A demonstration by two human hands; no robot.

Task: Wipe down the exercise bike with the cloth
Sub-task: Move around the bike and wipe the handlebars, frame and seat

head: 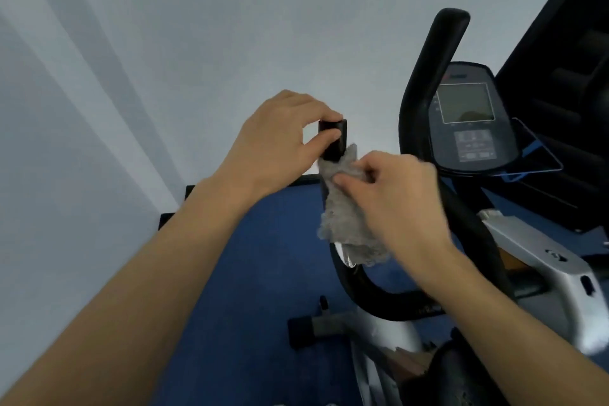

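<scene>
The exercise bike (540,260) fills the right half of the view, with a silver frame, black curved handlebars and a console (471,119). My left hand (280,138) pinches the top end of the near black handlebar grip (334,142) between thumb and fingers. Just below it, a grey fluffy cloth (342,217) is wrapped around the same grip, and my right hand (395,191) presses and holds the cloth against the bar. The other handlebar (438,53) rises beyond the console.
A white wall lies ahead and to the left. Blue floor (257,273) with a black baseboard runs under the bike. The bike's front foot (316,326) sits on the floor. Dark equipment (573,82) stands at the far right behind the console.
</scene>
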